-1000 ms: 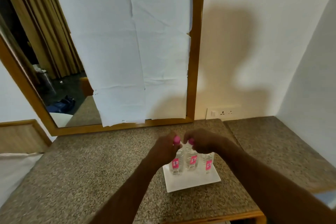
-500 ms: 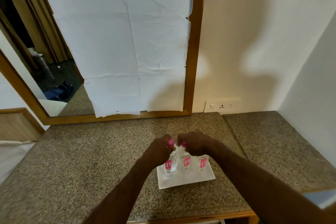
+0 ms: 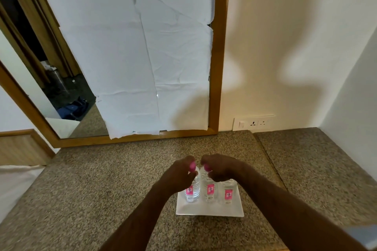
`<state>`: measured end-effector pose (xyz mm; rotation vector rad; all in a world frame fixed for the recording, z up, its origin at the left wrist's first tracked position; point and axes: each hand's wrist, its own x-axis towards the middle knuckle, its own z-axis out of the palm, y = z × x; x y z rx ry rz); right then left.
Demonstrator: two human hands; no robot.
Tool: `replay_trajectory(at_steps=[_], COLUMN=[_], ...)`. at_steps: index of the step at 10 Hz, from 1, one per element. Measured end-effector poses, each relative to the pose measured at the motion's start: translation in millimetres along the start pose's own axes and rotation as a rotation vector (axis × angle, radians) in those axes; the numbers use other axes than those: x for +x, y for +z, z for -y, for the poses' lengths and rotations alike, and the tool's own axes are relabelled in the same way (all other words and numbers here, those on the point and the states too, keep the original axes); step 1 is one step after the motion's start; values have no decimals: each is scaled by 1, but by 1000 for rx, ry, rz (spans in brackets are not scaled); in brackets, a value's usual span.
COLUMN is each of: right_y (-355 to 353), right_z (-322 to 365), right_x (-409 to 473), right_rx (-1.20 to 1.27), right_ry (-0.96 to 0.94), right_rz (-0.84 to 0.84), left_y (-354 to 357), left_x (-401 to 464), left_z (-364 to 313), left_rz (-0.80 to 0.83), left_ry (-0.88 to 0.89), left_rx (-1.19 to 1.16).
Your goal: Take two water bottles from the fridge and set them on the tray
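Note:
Three clear water bottles with pink caps and pink labels stand upright in a row on a white square tray (image 3: 210, 209) on the granite counter. My left hand (image 3: 179, 175) grips the neck of the left bottle (image 3: 192, 189) just under its pink cap. My right hand (image 3: 220, 168) is closed around the cap of the middle bottle (image 3: 209, 188). The right bottle (image 3: 228, 192) stands free, its top hidden under my right wrist.
The speckled granite counter (image 3: 102, 179) runs left and right of the tray, with a seam to a second slab (image 3: 316, 159) at the right. A wood-framed mirror (image 3: 218, 67) covered with white paper leans behind. A wall socket (image 3: 254, 123) sits low on the wall.
The view has shifted slightly upward, so the tray sits lower in frame. Both hands stay on the tops of the left and middle bottles, which remain standing on the tray.

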<state>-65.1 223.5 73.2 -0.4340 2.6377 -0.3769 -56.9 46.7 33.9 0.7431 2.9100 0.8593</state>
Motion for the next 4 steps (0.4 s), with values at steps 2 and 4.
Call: replay_trajectory(at_steps=[2, 4], right_y=[2, -50], right_z=[0, 1], right_x=[-4, -14], right_rx=[-25, -62], right_ry=[5, -18], right_rz=[26, 43], left_y=[-2, -44], left_x=[2, 27], left_z=[-2, -21], left_rz=[76, 36], left_ry=[-39, -53], left_rx=[50, 82])
